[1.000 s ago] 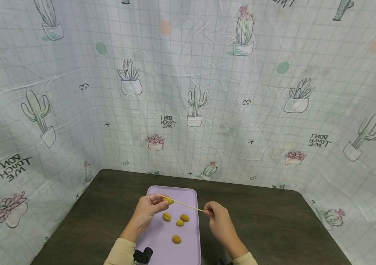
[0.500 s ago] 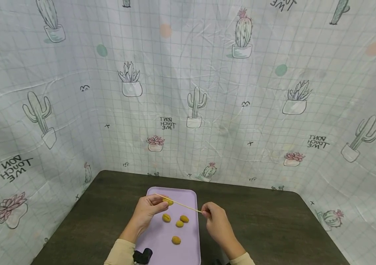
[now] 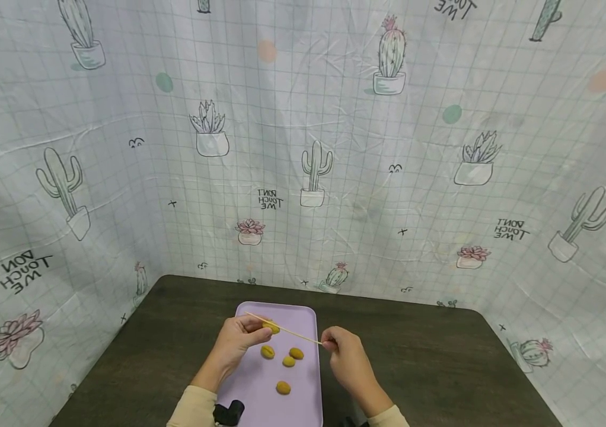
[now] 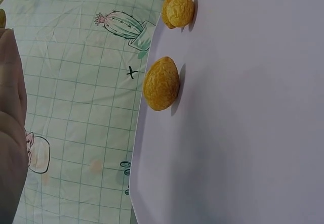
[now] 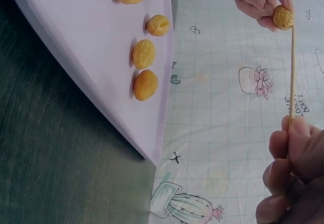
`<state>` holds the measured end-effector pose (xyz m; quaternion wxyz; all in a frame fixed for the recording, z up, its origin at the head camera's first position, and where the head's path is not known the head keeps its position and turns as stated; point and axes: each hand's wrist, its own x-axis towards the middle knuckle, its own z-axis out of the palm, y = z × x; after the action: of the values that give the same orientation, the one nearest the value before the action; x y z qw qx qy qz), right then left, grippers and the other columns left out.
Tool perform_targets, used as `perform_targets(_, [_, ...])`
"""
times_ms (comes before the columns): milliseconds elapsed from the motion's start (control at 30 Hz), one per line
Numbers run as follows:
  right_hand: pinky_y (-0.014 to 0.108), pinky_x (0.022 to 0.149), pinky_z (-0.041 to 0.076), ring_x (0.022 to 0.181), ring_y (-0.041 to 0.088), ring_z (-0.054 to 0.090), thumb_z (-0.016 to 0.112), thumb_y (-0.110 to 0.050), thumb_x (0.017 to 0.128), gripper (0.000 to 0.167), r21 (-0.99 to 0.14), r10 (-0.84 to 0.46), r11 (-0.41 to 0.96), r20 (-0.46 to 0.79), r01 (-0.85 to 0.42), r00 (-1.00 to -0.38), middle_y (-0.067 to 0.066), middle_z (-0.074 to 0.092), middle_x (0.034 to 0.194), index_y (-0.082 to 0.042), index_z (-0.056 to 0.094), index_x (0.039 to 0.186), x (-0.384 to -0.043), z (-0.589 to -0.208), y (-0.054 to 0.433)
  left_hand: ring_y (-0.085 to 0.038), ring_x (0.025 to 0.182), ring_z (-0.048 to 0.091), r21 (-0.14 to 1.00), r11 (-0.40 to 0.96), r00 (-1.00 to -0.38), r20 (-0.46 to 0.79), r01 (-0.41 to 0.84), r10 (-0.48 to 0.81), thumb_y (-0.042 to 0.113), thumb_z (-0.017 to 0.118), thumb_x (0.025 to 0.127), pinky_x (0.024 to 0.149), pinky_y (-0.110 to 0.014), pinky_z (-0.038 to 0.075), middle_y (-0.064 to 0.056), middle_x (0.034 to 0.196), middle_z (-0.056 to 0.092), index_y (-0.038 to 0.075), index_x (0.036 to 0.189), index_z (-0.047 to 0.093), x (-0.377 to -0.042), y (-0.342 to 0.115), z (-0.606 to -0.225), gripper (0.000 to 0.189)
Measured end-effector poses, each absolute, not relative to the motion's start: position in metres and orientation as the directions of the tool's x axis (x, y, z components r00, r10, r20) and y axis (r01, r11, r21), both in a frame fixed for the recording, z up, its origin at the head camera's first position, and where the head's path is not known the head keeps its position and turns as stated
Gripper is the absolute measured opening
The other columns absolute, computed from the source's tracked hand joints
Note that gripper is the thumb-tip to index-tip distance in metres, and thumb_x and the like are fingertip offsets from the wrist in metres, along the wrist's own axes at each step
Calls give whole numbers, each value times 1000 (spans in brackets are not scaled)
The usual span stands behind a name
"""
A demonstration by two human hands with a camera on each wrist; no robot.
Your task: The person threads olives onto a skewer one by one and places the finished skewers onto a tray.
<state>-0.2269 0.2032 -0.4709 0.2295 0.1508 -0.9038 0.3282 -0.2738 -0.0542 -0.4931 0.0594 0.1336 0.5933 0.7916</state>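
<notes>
Above the far end of the lilac tray (image 3: 303,409), my left hand (image 3: 232,344) pinches a wrinkled golden puff ball (image 3: 272,328) between thumb and fingers. My right hand (image 3: 348,356) grips one end of a thin wooden skewer (image 3: 294,333), fingers curled round it. From there the skewer slants up to the left and runs across the held puff ball, its tip showing beyond it. In the right wrist view the skewer (image 5: 292,77) meets the edge of the held puff ball (image 5: 283,17). The left wrist view catches only part of the left hand (image 4: 11,113).
Several more puff balls (image 3: 283,387) lie apart on the tray, between and below the hands. The tray stands on a dark wooden table (image 3: 420,350). A cactus-print curtain (image 3: 356,196) closes off the back and sides. A black wrist device (image 3: 229,412) overlaps the tray's near left part.
My right hand has moved slightly left, bringing the skewer along, so its tip reaches farther past the held puff ball. The left hand has stayed nearly in place.
</notes>
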Motion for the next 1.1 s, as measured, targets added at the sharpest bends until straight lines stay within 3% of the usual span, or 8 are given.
perform_targets(400, [23,57,47,65,4,51,69,19,81,31,-519,-160,723,517,-457,-841,-10,56,69,-12,66,76,-227,-475,206,-14,91,73,962,-267,-951,136,60,277,0,78,87,81,-29,60,-8,98,77,-15,111,68,-270,-56,-492,30])
perform_targets(733, [22,54,45,61,2,48,73,11,83,22,-507,-197,724,498,-467,-845,-9,56,65,-10,70,78,-226,-472,205,-12,90,73,960,-270,-948,151,73,281,0,78,88,81,-27,60,-5,96,77,-13,110,70,-270,-54,-496,27])
perform_targets(1100, [27,64,55,75,5,61,73,1,89,14,-526,-236,670,518,-523,-822,0,69,86,-9,72,98,-224,-472,212,-16,92,74,954,-291,-960,142,67,243,1,77,89,84,-32,60,-7,98,77,-12,111,69,-271,-56,-493,27])
